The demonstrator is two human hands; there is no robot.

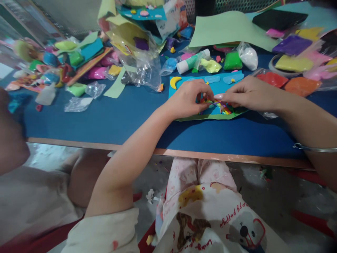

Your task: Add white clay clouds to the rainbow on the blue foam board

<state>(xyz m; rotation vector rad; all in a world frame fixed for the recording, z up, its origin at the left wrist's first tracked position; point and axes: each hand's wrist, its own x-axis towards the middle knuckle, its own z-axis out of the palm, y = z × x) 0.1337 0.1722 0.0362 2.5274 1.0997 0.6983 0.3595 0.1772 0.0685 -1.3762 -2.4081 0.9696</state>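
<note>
Both hands' fingers [202, 94] touch clay picture [210, 105].

Back of bench [118, 119]: I see a glue stick [190, 63], green clay bag [233, 61], white clay bag [249, 56].
Right: red clay [272, 79], orange clay [302, 86].
Rear: pale green paper sheet [229, 30].
Left: empty clear wrappers [79, 104].

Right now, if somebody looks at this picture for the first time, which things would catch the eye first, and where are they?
First, the left hand and right hand meeting at the middle of the blue table, fingertips pressed on small colourful clay pieces on a blue craft card bearing a yellow moon. Behind, heaps of bagged clay and paper sheets crowd the far edge.
</note>
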